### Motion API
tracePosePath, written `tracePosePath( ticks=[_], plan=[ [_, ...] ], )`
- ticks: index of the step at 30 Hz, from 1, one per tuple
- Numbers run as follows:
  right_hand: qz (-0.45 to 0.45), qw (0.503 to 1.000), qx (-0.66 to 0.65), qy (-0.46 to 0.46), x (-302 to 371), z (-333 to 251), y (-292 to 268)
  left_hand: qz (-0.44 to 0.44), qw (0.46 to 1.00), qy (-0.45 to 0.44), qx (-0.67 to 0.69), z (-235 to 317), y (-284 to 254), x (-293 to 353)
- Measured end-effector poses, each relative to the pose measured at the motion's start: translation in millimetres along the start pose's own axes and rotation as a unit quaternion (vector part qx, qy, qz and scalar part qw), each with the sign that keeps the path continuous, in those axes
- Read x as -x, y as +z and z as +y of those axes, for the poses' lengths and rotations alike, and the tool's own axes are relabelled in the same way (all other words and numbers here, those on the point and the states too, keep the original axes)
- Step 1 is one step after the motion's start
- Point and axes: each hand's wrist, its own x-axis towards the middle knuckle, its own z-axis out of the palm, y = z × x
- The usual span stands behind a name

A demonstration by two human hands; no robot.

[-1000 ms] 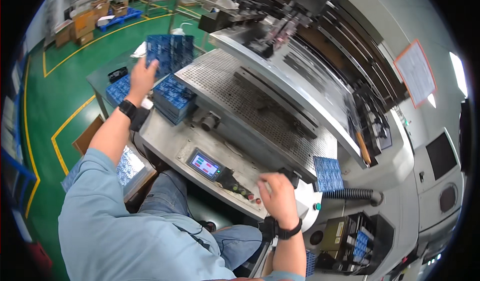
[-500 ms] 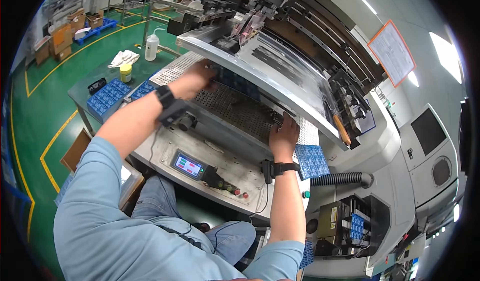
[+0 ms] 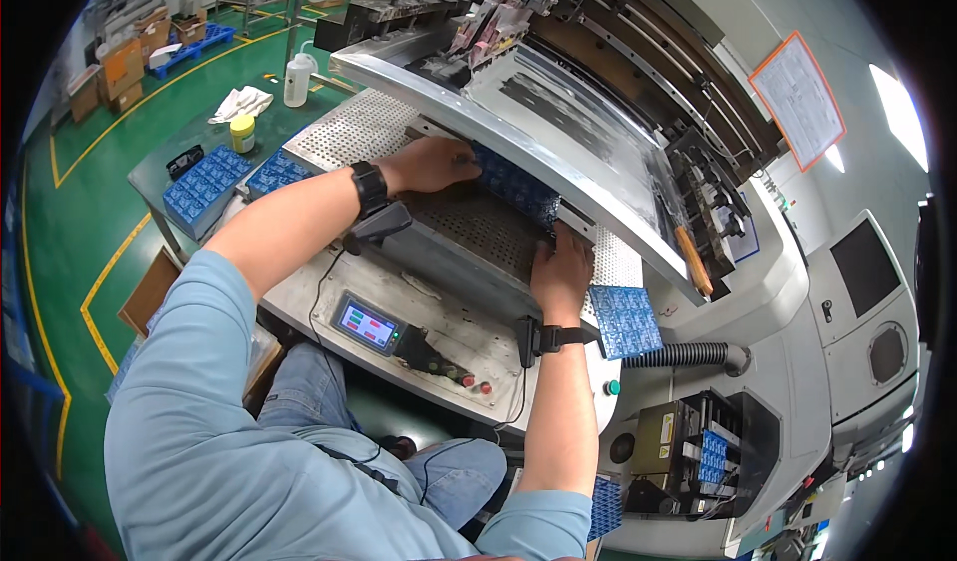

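A blue circuit board panel (image 3: 516,184) lies on the perforated metal table, partly hidden under the tilted screen-printing frame (image 3: 429,87). My left hand (image 3: 439,165) has its fingers curled at the panel's left end. My right hand (image 3: 562,274) is at the panel's right end, with fingertips drawn together against its near corner. Both hands are on the near side of the frame, below its metal edge. Another blue panel (image 3: 626,320) rests to the right of my right wrist.
A small control screen (image 3: 366,324) and push buttons sit on the machine's front. On the left, a green table carries a stack of blue panels (image 3: 206,184), a yellow-lidded jar (image 3: 242,133), a white cloth and a squeeze bottle (image 3: 298,80). A wooden-handled tool (image 3: 694,260) stands at the frame's right end.
My left hand has moved right and the blue panel has shifted right with it, toward my right hand. My right hand stays in nearly the same spot.
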Motion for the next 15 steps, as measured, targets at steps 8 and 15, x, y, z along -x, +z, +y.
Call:
tracePosePath(
  ticks=[8, 15],
  plan=[
    [0.013, 0.999, -0.015, -0.039, 0.9, 4.2, 1.6, -0.097, 0.992, 0.023, -0.077, 39.6, -29.1, 37.9],
    [-0.045, 0.999, -0.009, -0.002, -1.4, 3.9, 0.8, -0.12, 0.986, 0.012, -0.115, 44.2, -26.4, 36.8]
  ],
)
